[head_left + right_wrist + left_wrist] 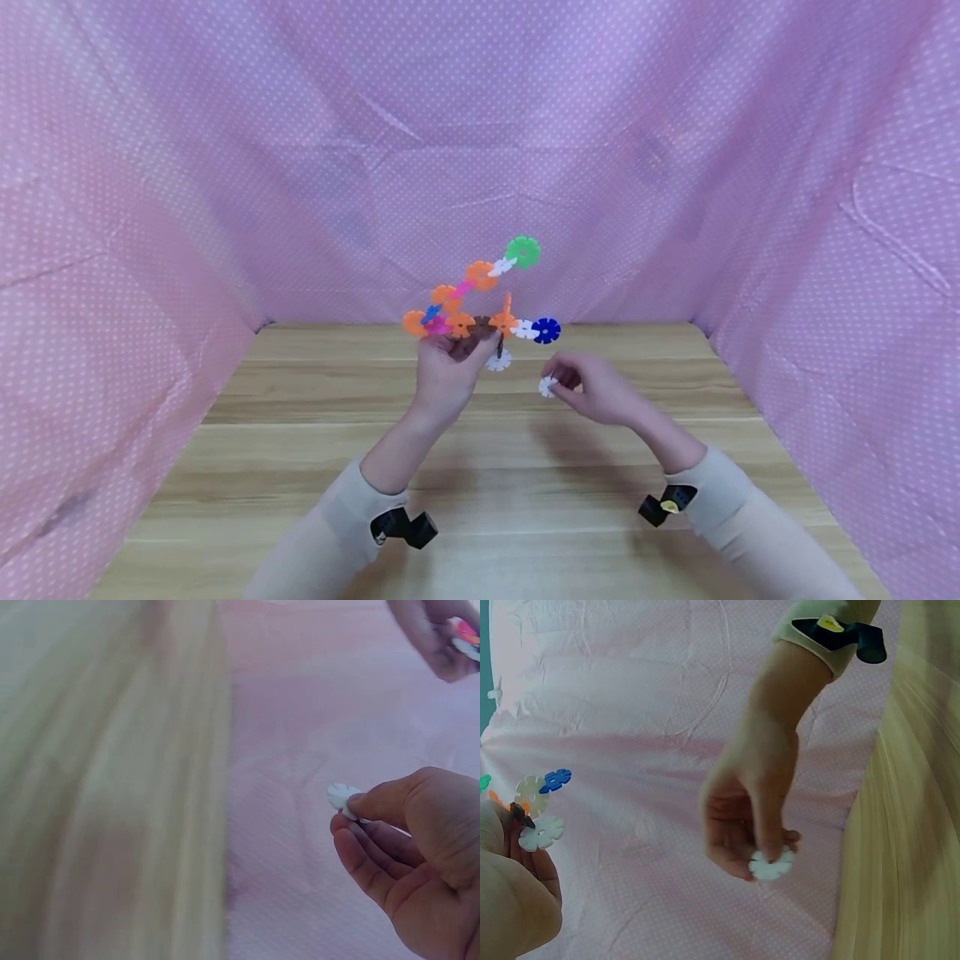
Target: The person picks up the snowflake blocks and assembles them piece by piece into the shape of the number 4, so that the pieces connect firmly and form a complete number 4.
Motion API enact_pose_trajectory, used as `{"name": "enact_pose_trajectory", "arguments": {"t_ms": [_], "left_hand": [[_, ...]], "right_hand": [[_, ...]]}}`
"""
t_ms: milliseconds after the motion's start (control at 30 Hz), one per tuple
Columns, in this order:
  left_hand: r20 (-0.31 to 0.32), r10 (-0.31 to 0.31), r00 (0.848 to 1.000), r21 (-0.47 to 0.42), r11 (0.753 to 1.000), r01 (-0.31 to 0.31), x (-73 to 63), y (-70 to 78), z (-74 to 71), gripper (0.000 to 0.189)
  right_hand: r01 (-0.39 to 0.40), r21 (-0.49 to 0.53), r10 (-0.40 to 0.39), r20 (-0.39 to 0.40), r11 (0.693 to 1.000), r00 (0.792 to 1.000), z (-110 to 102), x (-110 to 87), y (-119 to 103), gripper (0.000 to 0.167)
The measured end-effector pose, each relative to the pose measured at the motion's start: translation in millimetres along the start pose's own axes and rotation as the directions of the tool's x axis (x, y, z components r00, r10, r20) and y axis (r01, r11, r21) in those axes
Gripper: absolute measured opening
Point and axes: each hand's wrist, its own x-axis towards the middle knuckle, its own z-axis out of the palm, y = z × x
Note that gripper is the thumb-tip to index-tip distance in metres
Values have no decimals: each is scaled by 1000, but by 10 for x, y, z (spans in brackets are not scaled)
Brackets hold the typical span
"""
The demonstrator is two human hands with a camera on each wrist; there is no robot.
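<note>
My left hand (447, 375) grips a chain of notched plastic discs joined edge to edge, held up above the table. An orange disc (480, 274) and a green disc (522, 252) lie along its upper branch, which slants up to the right. The lower branch runs past a brown disc (482, 327) to a dark blue disc (546, 331) at its right end. Below it hangs a white disc (498, 360) on a dark piece. To the right, my right hand (596, 388) pinches a loose white disc (342, 796) between thumb and fingers, apart from the chain.
The wooden table (495, 500) spreads beneath both hands. Pink dotted cloth (480, 183) hangs behind it and along both sides. A black wrist camera (405, 527) sits on the left sleeve, another black camera (666, 505) on the right.
</note>
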Motion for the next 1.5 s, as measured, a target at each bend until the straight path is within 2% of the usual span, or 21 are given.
{"name": "enact_pose_trajectory", "arguments": {"t_ms": [133,367,500,700,833,1000,1267,1500], "left_hand": [[8,21,1000,-19,1000,-20,1,-12,-7,23],[13,10,1000,-42,999,-9,-11,-18,-7,24],[20,16,1000,-58,998,-15,-4,-26,-7,28],[15,11,1000,-43,999,-10,-6,-37,-10,28],[15,9,1000,-57,998,-9,-5,-43,-1,31],[15,-2,1000,-56,998,3,-9,-57,-1,34],[37,7,999,-74,997,-4,16,-112,-10,41],[36,-13,999,-68,998,15,15,-123,-12,42]], "right_hand": [[-19,-8,18,-101,1000,995,-132,66,-71,12],[-35,-36,27,-211,999,977,-312,185,-213,2],[-28,-20,21,-277,999,961,-401,240,-307,10],[13,82,20,-394,997,919,-505,312,-464,14],[93,201,8,-451,975,893,-554,364,-568,14],[180,282,-23,-483,942,875,-588,411,-673,16],[263,316,-79,-493,911,866,-621,479,-825,18],[314,359,-102,-502,879,859,-615,512,-942,19]]}}
